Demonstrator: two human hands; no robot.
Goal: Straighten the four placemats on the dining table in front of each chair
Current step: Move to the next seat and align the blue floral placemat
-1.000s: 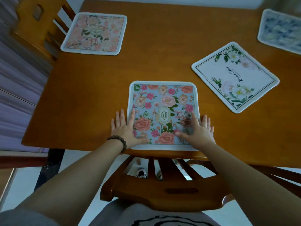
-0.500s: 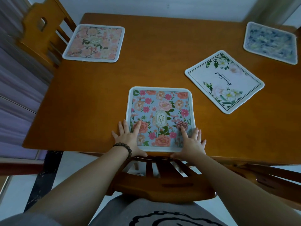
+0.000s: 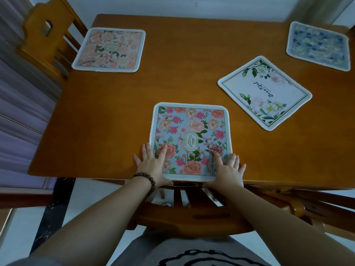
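Observation:
A blue floral placemat (image 3: pixel 190 135) lies square at the near edge of the wooden table (image 3: pixel 107 120). My left hand (image 3: pixel 153 166) rests flat on its near left corner, fingers spread. My right hand (image 3: pixel 226 169) rests flat on its near right corner, index finger on the mat. A pink floral placemat (image 3: pixel 109 49) lies squarely at the far left. A white placemat with green leaves (image 3: pixel 265 93) sits turned like a diamond to the right. A blue-grey placemat (image 3: pixel 318 46) lies slightly askew at the far right.
A wooden chair back (image 3: pixel 184 219) stands just below the near table edge, between my arms. Another wooden chair (image 3: pixel 44 33) stands at the far left beside the pink mat. A second chair's rails (image 3: pixel 307 204) show at the lower right. A curtain (image 3: pixel 17 104) hangs on the left.
Both hands slid toward me along the blue floral mat, down to its near corners. The mat now sits at the table's near edge.

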